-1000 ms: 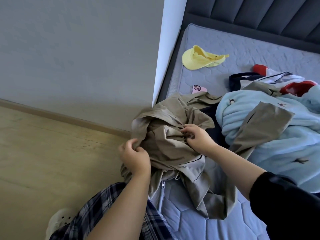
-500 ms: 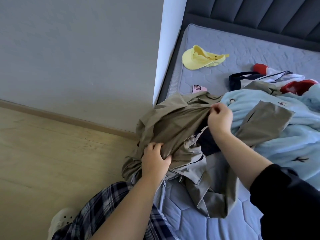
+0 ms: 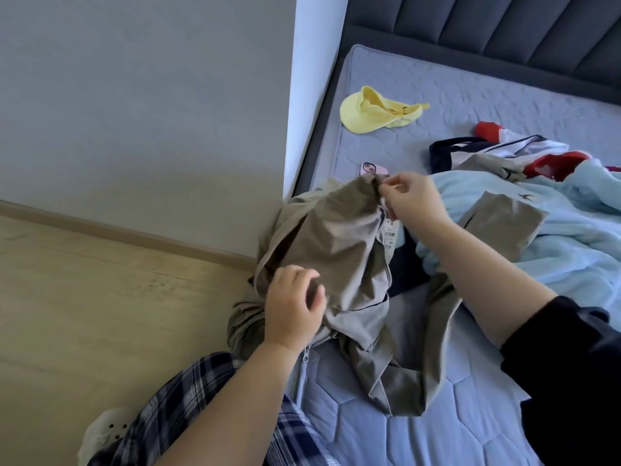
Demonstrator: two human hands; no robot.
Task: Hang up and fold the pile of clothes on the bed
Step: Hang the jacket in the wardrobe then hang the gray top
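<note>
Bedroom shot, looking down at the corner of a bed (image 3: pixel 453 92) with a grey-blue quilted mattress, a dark padded headboard (image 3: pixel 504 31) behind it, a grey wall (image 3: pixel 134 95) and a wood floor (image 3: pixel 100 297) off to the left.

Main thing is a khaki jacket (image 3: pixel 336 250), bunched up at the near edge of the bed, part of it draped over the side. The right hand (image 3: pixel 413 200) has the top edge of it pinched between thumb and fingers and lifted off the mattress. A white barcode tag (image 3: pixel 390 234) hangs just below that hand. The left hand (image 3: pixel 295 307) sits lower on the jacket with fingers bent against the cloth, but it's a bit blurry, so I can't tell if it's really gripping.

The rest of the pile is to the right: a fluffy light blue garment (image 3: pixel 571 250) with a khaki sleeve (image 3: pixel 504 227) lying over it, and something red, white and navy (image 3: pixel 524 146) behind. A yellow cap (image 3: pixel 376 112) lies on its own further up the bed, and a pink phone (image 3: pixel 373 168) peeks out just behind the jacket. Plaid trousers (image 3: pixel 188 398) and a white shoe (image 3: pixel 104 432) show at the bottom.
</note>
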